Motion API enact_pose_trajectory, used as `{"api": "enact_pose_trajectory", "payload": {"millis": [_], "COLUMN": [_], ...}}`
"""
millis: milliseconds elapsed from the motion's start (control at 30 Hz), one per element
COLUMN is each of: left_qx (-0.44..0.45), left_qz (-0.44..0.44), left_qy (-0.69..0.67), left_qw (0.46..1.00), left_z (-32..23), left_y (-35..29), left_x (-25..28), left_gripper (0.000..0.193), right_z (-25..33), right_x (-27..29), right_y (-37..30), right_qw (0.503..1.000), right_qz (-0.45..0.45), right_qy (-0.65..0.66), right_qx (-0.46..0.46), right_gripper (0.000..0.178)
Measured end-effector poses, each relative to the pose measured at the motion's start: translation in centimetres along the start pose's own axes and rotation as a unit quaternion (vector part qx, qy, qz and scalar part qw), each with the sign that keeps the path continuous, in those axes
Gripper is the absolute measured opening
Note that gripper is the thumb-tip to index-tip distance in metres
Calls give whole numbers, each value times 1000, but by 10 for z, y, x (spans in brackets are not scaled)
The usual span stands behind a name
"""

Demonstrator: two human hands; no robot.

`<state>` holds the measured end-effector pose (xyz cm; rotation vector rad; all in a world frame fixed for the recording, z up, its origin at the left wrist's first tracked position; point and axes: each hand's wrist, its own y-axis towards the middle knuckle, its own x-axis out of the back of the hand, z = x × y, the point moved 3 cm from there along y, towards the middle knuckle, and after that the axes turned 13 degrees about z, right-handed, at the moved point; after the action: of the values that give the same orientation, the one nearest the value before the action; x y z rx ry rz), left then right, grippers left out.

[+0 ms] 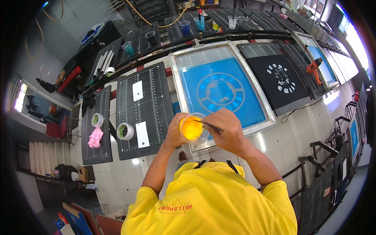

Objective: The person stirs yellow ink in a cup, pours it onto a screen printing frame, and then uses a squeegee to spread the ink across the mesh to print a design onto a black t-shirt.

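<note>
Yellow ink [190, 131] sits in a translucent plastic cup [201, 140] straight ahead of the wearer, between the two hands. The left hand [176, 130] curls round the cup's nine o'clock side, closed only as far as the cup's width allows. The right hand [227, 127], on the three o'clock side, is nearly closed, fingers and thumb pinching a thin dark stirring stick [210, 125]. From that grip the stick points between nine and ten o'clock, across the rim and into the cup; how deep its tip sits in the ink cannot be told.

The relation that seems to matter most is cup to screen. An aluminium-framed printing screen [258, 127] with blue mesh [247, 102] lies beyond the hands, its middle between one and two o'clock from the cup. Its long axis leans from eleven to five o'clock, and in this view the cup overlaps its near left corner. The right hand appears in front of the near edge, so it looks closer to the mesh than the left; how high either hand is above the frame cannot be told.

From the left hand, a black gridded platen [153, 91] lies at ten o'clock. From the right hand, black fabric with a white print [260, 76] lies between one and two.
</note>
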<state>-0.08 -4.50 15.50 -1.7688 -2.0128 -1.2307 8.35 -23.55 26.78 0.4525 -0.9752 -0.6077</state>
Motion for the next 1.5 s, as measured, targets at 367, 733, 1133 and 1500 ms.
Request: {"api": "enact_pose_trajectory", "payload": {"millis": [367,733,1133,1500], "left_qx": [35,65,83,86], "left_qz": [-16,14,19,22], "left_qy": [-29,-19,-39,-84], "left_qw": [999,998,996,993], "left_z": [1,-3,3,55], "left_y": [-5,-7,5,38], "left_x": [1,-11,-1,-3], "left_gripper": [65,65,63,62], "right_z": [-4,0,-23,-51], "right_x": [-11,-21,-6,-14], "right_y": [-17,-15,1,16], "right_qw": [997,997,996,995], "right_qz": [34,33,63,35], "right_qy": [56,65,58,65], "right_qx": [-50,-8,-21,-69], "right_gripper": [20,23,20,18]}}
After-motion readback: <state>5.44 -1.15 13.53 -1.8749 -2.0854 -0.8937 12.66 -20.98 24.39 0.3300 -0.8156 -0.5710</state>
